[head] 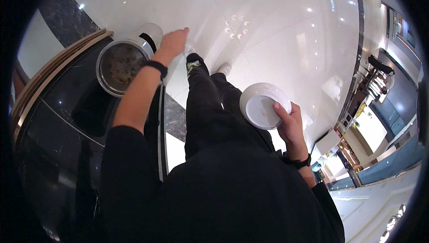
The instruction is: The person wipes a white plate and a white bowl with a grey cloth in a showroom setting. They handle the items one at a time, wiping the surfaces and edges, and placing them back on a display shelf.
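My right hand grips a white ceramic dish by its rim. The dish is tilted so that its underside and foot ring face me, and my thumb rests on the base. Its inner side is hidden. My left hand reaches out past the table edge, above the floor. Its fingers are mostly turned from view, so I cannot tell whether they hold anything. Beside my left wrist is a round metal pot with dark residue or liquid inside. A white rounded container with a black band stands next to it.
A black marble-look tabletop with a wooden edge lies to my left. My legs stand on a glossy pale tile floor. Furniture and shelves appear far off on the right.
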`<move>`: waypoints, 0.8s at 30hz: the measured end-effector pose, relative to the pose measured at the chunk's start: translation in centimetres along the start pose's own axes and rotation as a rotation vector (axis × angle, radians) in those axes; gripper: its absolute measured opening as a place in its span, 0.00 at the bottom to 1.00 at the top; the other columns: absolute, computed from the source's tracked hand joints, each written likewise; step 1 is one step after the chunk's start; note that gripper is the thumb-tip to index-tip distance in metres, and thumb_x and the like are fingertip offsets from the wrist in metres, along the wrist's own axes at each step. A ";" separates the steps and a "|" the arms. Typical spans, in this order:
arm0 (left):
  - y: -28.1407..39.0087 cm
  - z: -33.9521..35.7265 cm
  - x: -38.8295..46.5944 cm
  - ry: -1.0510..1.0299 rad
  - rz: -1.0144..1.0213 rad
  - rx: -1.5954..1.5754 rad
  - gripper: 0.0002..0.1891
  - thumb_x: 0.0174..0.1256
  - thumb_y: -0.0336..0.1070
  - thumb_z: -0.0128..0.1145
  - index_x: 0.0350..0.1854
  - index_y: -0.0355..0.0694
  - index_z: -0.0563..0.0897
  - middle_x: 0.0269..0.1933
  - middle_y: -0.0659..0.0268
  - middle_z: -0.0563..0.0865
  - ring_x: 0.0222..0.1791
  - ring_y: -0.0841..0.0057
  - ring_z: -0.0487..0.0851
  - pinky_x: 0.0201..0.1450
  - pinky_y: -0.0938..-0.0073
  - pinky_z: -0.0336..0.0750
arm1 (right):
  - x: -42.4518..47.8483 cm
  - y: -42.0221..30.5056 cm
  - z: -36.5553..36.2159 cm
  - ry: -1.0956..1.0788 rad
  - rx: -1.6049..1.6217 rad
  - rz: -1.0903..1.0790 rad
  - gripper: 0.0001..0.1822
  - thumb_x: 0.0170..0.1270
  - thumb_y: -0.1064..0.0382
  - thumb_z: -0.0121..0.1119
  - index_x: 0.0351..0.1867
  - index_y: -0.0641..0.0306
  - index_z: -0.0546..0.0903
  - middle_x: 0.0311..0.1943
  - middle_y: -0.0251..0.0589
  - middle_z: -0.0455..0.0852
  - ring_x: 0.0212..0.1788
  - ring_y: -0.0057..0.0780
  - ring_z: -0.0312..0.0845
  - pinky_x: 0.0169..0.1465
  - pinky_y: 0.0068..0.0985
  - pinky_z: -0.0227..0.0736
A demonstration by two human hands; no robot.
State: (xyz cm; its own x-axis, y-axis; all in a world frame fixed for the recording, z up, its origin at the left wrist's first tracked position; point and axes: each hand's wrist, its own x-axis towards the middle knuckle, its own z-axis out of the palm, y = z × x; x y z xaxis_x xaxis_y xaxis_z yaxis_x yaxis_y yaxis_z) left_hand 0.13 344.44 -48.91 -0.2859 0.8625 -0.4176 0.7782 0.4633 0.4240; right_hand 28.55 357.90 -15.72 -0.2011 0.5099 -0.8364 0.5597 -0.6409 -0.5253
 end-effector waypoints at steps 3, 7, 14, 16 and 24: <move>7.1 -9.1 -3.4 0.010 -0.108 -0.287 0.16 0.71 0.47 0.57 0.33 0.39 0.87 0.31 0.54 0.88 0.32 0.55 0.87 0.37 0.63 0.80 | -0.2 -1.2 0.6 -0.089 -0.005 -0.105 0.19 0.64 0.60 0.69 0.48 0.75 0.84 0.39 0.45 0.89 0.39 0.27 0.86 0.43 0.23 0.79; 13.1 -16.8 -9.7 0.204 -0.006 -1.063 0.12 0.70 0.40 0.60 0.40 0.34 0.87 0.30 0.60 0.88 0.30 0.73 0.86 0.35 0.73 0.77 | 0.3 -2.5 1.2 -0.227 -0.082 -0.256 0.16 0.62 0.62 0.70 0.45 0.74 0.86 0.36 0.44 0.90 0.37 0.27 0.86 0.41 0.23 0.79; 19.1 -23.6 -16.5 0.645 0.247 -0.775 0.10 0.52 0.27 0.73 0.38 0.37 0.88 0.37 0.64 0.84 0.36 0.71 0.82 0.37 0.74 0.76 | 1.2 -6.0 1.9 -0.458 -0.259 -0.504 0.14 0.58 0.63 0.73 0.41 0.72 0.87 0.31 0.41 0.91 0.33 0.23 0.85 0.37 0.20 0.77; 20.5 -24.7 -17.1 0.748 0.197 -0.704 0.09 0.53 0.28 0.72 0.37 0.39 0.88 0.35 0.65 0.84 0.34 0.71 0.82 0.35 0.72 0.76 | 0.6 -8.5 2.0 -0.536 -0.418 -0.643 0.13 0.58 0.63 0.73 0.39 0.71 0.88 0.29 0.40 0.90 0.32 0.21 0.85 0.35 0.20 0.76; 25.4 -27.8 -17.2 0.984 0.088 -0.343 0.09 0.50 0.26 0.72 0.34 0.38 0.87 0.33 0.65 0.84 0.32 0.69 0.83 0.33 0.70 0.76 | 1.2 -15.7 0.6 -0.838 -0.654 -1.005 0.08 0.56 0.68 0.69 0.37 0.68 0.88 0.29 0.43 0.90 0.29 0.26 0.85 0.35 0.21 0.77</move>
State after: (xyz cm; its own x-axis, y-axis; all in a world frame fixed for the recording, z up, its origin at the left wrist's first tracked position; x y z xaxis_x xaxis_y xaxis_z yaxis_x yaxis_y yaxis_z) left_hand 9.29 346.99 -8.63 -0.6850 0.6095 0.3991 0.6617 0.2912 0.6909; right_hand 19.01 368.19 -8.62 -0.9901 -0.0467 -0.1320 0.1155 0.2616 -0.9583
